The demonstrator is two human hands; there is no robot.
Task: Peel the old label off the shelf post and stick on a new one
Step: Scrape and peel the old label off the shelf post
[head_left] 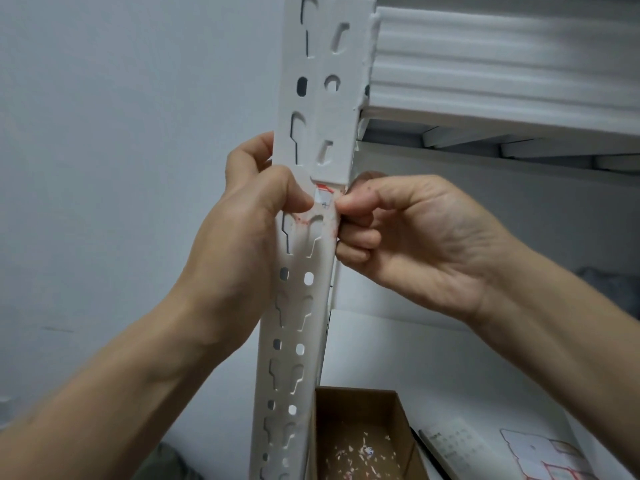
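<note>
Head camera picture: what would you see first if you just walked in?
Two bare hands meet in the middle on a tall white slotted metal shelf post: the left hand grips it, while the right hand pinches at a torn red-and-white label scrap just under the post's joint. Low down, right of the post, an open brown cardboard box holds little paper shreds.

Just the one head camera here, wide-angle, facing forward, right up close on the post (343, 116). Shelf (502, 112) fills the upper right, box (353, 407) sits at the bottom edge, seen from above.
</note>
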